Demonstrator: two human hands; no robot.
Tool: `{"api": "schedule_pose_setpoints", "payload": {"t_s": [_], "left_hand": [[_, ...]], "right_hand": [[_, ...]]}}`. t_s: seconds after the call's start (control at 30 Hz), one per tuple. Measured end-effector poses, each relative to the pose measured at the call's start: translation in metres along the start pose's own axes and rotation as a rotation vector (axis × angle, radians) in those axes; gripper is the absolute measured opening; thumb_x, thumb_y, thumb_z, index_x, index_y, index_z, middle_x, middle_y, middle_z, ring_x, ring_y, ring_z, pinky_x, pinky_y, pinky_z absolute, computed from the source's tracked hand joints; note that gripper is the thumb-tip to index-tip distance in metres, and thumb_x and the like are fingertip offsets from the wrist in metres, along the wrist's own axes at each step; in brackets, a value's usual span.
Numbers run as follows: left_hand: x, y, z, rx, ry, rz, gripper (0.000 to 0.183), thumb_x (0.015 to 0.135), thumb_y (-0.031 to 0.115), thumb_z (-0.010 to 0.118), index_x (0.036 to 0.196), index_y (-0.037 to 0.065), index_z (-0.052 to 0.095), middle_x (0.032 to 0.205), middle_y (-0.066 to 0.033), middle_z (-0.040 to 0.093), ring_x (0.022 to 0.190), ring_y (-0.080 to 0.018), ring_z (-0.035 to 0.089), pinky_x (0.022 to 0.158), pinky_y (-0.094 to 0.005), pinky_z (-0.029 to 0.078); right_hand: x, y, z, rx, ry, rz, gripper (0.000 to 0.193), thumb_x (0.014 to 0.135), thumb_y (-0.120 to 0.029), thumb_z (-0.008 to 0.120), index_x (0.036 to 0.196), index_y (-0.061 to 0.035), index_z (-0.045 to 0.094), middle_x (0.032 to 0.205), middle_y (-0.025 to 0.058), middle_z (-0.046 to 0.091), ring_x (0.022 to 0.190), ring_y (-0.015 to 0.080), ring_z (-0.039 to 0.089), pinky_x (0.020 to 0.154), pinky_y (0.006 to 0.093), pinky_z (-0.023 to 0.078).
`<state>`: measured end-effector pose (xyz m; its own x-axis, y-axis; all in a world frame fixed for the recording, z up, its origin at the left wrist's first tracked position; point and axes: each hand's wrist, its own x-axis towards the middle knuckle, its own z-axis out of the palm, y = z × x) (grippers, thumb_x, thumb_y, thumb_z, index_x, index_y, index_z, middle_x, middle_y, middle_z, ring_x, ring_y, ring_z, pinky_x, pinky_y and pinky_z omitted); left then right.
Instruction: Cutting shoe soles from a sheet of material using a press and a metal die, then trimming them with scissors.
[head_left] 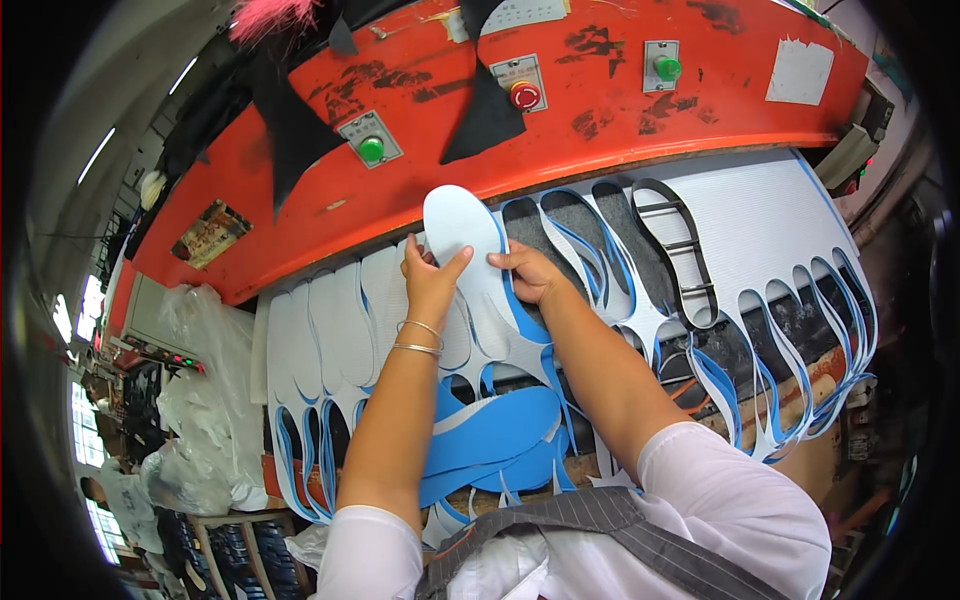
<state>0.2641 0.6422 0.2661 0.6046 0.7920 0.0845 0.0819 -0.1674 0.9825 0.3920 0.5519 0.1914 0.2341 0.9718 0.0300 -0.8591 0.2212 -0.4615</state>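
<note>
Both my hands grip a white shoe insole with a blue edge, raised toe-up over the work surface. My left hand, with bangles at the wrist, has its thumb on the white face and its fingers behind the left side. On the right side, my right hand pinches the edge, its thumb on the face. Whether one insole or a stack is held I cannot tell. Beneath my hands lie white sheet layers cut into insole shapes. Close to my body rests a pile of blue-faced insoles.
Right of my hands, a black insole-shaped cutting die with crossbars lies on the sheet. Cut-out scrap strips hang over the front edge. Behind stands a red machine beam with green and red buttons. Plastic bags sit at left.
</note>
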Motion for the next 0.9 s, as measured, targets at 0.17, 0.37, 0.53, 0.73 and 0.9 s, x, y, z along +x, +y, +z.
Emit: {"api": "schedule_pose_setpoints", "payload": {"t_s": [0.17,0.37,0.53,0.73,0.9], "left_hand": [[0.006,0.015,0.022,-0.137,-0.131,-0.087,0.059,0.077,0.022,0.074,0.122,-0.005,0.048,0.113,-0.0135,0.058,0.102,-0.0191,0.055,0.085,-0.0301,0.045],[-0.041,-0.025,0.015,-0.221,-0.001,0.054,0.05,0.086,0.025,0.065,0.121,-0.005,0.048,0.118,-0.0107,0.055,0.106,-0.0198,0.052,0.093,-0.0332,0.04],[-0.034,-0.018,0.003,-0.773,0.028,0.074,0.043,0.089,0.024,0.062,0.117,-0.006,0.049,0.116,-0.0099,0.054,0.107,-0.0201,0.051,0.098,-0.0346,0.036],[-0.043,-0.021,-0.014,-0.853,0.026,0.072,0.039,0.089,0.019,0.06,0.119,-0.004,0.048,0.116,-0.0091,0.054,0.107,-0.0197,0.05,0.099,-0.0356,0.036],[-0.042,-0.04,-0.022,-0.748,-0.039,0.079,0.043,0.088,0.02,0.061,0.121,-0.003,0.046,0.118,-0.0089,0.053,0.11,-0.0206,0.049,0.102,-0.0361,0.033]], "right_hand": [[0.0,-0.016,-0.005,0.041,-0.022,-0.068,0.037,0.087,-0.014,0.06,0.12,-0.0015,0.051,0.113,0.0112,0.06,0.107,0.0231,0.056,0.096,0.0395,0.043],[0.015,-0.018,-0.015,0.133,0.242,-0.03,0.022,0.095,-0.022,0.048,0.089,-0.001,0.053,0.064,0.0047,0.052,0.054,0.0168,0.051,0.053,0.0284,0.048],[0.049,-0.032,0.023,0.135,0.483,0.021,0.02,0.094,-0.02,0.048,0.085,-0.0034,0.051,0.057,0.0006,0.04,0.046,0.0118,0.034,0.042,0.0245,0.031],[0.057,-0.024,0.035,-0.041,0.569,-0.034,0.021,0.093,-0.023,0.051,0.082,-0.0053,0.051,0.056,-0.0001,0.041,0.042,0.0097,0.032,0.038,0.0258,0.022],[0.063,-0.016,0.03,-0.24,0.637,-0.054,0.022,0.092,-0.025,0.053,0.079,-0.0071,0.053,0.057,0.0005,0.044,0.043,0.01,0.035,0.038,0.0266,0.022]]}}
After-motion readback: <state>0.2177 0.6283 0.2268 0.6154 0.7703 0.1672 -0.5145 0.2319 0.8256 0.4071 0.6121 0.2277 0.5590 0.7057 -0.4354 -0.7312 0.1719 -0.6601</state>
